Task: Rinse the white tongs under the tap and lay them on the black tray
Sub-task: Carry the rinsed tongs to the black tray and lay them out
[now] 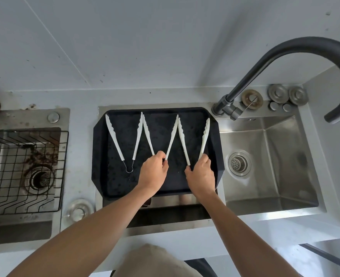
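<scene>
Three pairs of white tongs lie spread in V shapes on the wet black tray [113, 184]. The left tongs [114, 136] lie untouched, their wire hinge showing. My left hand [153, 172] grips the hinge end of the middle tongs [148, 134]. My right hand [202, 174] grips the hinge end of the right tongs [204, 136]. Both hinge ends are hidden under my fingers. The tong tips point to the back of the tray.
The tray sits across a steel basin. To its right is the open sink [273, 168] with a drain strainer [239, 163], under a black curved tap [285, 50]. A second sink with a black wire rack [25, 168] lies left. Metal drain covers [278, 93] stand behind the sink.
</scene>
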Action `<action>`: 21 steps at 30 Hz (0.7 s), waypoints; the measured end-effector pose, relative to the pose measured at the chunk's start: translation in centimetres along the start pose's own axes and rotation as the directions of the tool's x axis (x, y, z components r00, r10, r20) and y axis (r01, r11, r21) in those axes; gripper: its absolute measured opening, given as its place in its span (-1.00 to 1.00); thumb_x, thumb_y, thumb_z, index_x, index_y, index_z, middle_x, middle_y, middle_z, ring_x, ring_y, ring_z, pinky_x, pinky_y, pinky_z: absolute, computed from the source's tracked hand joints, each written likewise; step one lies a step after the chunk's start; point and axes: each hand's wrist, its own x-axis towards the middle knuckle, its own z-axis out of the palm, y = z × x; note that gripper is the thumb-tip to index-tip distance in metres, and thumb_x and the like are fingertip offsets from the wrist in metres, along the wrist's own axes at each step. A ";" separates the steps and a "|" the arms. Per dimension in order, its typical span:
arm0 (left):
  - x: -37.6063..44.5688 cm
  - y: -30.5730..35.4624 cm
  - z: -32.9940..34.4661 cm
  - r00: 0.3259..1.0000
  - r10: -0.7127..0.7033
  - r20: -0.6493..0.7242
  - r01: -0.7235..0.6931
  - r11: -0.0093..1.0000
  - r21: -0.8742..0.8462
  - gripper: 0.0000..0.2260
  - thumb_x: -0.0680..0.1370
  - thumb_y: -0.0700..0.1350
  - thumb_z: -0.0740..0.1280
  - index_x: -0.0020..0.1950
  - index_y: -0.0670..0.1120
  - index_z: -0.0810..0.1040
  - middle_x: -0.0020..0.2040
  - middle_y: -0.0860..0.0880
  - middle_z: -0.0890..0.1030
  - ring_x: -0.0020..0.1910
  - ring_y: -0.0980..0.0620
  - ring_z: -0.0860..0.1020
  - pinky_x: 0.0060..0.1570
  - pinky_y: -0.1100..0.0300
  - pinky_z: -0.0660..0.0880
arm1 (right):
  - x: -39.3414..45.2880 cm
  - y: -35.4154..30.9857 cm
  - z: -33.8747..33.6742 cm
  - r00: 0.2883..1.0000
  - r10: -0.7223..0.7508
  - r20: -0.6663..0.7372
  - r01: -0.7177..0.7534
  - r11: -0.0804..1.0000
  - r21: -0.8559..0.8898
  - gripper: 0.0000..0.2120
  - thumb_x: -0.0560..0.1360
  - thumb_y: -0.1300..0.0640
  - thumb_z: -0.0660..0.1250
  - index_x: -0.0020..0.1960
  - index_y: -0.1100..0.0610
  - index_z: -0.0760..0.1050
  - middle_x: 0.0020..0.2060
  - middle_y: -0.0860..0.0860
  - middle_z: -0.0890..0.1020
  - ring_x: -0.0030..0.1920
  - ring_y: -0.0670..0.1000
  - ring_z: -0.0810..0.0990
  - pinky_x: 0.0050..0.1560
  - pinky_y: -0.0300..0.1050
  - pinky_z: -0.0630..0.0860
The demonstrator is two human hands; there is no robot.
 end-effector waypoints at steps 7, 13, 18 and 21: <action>1.2 0.0 -0.5 1.000 0.014 -0.025 -0.016 0.996 -0.084 -0.88 0.66 -0.16 0.33 0.16 -0.15 0.57 -0.20 -0.04 0.65 -0.21 -0.05 0.64 -0.07 -0.08 0.61 | 1.6 -0.4 0.0 0.999 -0.053 0.013 0.053 0.999 0.011 -0.41 0.63 0.02 0.39 0.48 0.25 0.20 0.31 0.20 0.49 0.14 0.24 0.66 0.02 0.05 0.63; -0.1 -0.4 -1.0 0.997 0.067 0.026 -0.065 0.995 -0.079 -0.71 0.59 -0.14 0.44 0.30 -0.14 0.58 0.05 -0.05 0.65 -0.12 0.01 0.62 0.01 0.05 0.61 | 1.8 0.2 -0.4 0.988 -0.153 -0.004 0.153 0.985 0.074 -0.36 0.66 0.03 0.35 0.59 0.22 0.14 0.35 0.21 0.48 0.18 0.23 0.62 0.13 0.11 0.60; -0.9 -1.7 -1.4 0.989 0.141 0.054 -0.142 0.990 0.018 -0.62 0.55 -0.21 0.48 0.35 -0.10 0.56 0.18 -0.04 0.56 0.02 -0.01 0.60 0.05 0.06 0.61 | 2.7 0.3 -0.8 0.984 -0.177 -0.015 0.178 0.982 0.065 -0.35 0.66 0.03 0.33 0.62 0.21 0.12 0.35 0.23 0.46 0.16 0.24 0.61 0.09 0.12 0.59; -0.8 -2.1 -1.8 0.981 0.185 0.064 -0.192 0.973 0.127 -0.61 0.55 -0.20 0.48 0.37 -0.06 0.55 0.22 -0.02 0.54 0.08 -0.01 0.58 -0.02 0.09 0.60 | 2.8 0.8 -1.2 0.981 -0.194 0.027 0.193 0.981 0.036 -0.24 0.63 -0.06 0.39 0.64 0.17 0.08 0.40 0.18 0.42 0.21 0.23 0.59 0.14 0.12 0.55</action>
